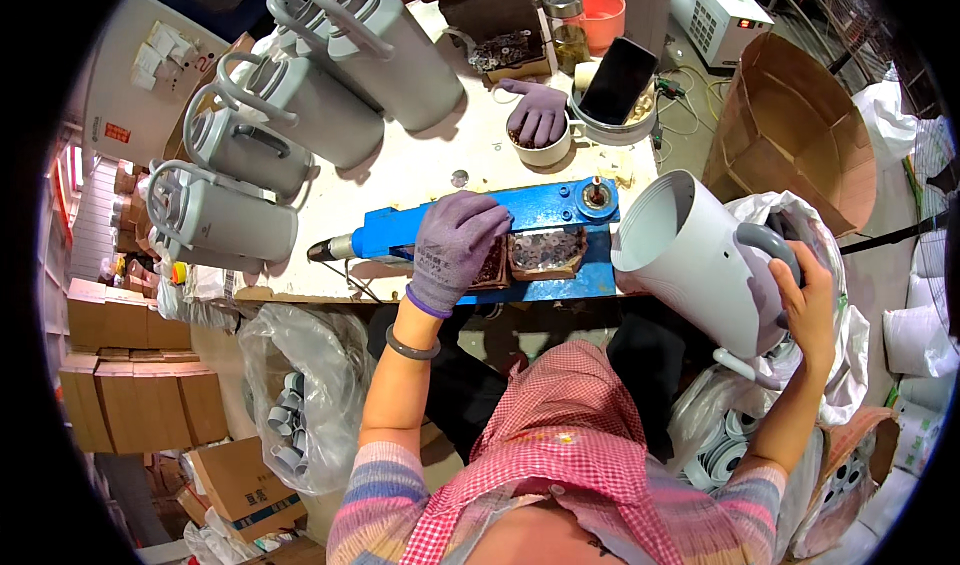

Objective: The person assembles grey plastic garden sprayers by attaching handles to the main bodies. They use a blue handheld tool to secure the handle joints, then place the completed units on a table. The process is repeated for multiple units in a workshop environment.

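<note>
On the surface, a passage is left between the grey jugs on the left and the white cup; a metal disc is met there. At the near middle, the way is barred by the blue fixture and the gloved left hand. The right side is blocked by the large pitcher in the right hand, the far right by a phone and bowl.

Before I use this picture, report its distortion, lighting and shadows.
Head view throughout: black fisheye surround at the edges; table brightly lit, dimmer underneath; standing grey jugs cast shadows on it; blue fixture looks fairly sharp; clear plastic bag shows glare.
</note>
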Available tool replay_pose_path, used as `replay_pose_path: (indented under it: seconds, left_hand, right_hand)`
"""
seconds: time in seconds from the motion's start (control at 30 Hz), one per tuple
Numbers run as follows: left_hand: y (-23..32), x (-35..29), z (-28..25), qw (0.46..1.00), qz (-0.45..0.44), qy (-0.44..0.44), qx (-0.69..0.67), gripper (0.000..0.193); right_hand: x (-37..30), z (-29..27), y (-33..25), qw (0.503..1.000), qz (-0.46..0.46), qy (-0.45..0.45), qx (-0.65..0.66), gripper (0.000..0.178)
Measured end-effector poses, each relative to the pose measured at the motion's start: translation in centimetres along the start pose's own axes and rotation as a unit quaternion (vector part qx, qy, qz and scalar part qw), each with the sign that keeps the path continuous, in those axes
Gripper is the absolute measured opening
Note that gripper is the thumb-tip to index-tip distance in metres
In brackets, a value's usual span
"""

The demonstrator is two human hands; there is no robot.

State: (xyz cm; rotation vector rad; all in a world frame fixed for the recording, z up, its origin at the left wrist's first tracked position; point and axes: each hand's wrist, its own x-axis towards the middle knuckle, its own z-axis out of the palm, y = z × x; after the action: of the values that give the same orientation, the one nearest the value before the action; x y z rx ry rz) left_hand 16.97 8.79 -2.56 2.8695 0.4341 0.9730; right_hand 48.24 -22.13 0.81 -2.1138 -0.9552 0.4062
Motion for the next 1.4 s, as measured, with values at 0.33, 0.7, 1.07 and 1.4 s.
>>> replay_pose_path:
  seconds: [0.33,0.7,1.07,1.4]
  left_hand:
    - [-1.9,-1.0,-0.6,0.997,-0.063,0.027,-0.039,0.015]
    - [-3.1,-0.7,-1.9,0.992,-0.088,-0.049,-0.077,0.018]
    - [-2.7,-4.3,-2.8,0.999,-0.036,-0.004,-0.005,0.033]
    - [5.1,3.1,-1.4,0.849,-0.292,0.028,-0.440,0.020]
  right_hand:
    - [0.2,0.3,-0.8,1.000,0.001,-0.012,-0.016,0.027]
    - [0.1,-0.1,-0.3,1.000,0.018,-0.016,-0.009,0.028]
    - [-0.2,0.1,0.2,0.999,0.029,-0.022,-0.004,0.028]
    - [0.5,0.2,-1.4,1.000,0.009,-0.026,-0.013,0.027]
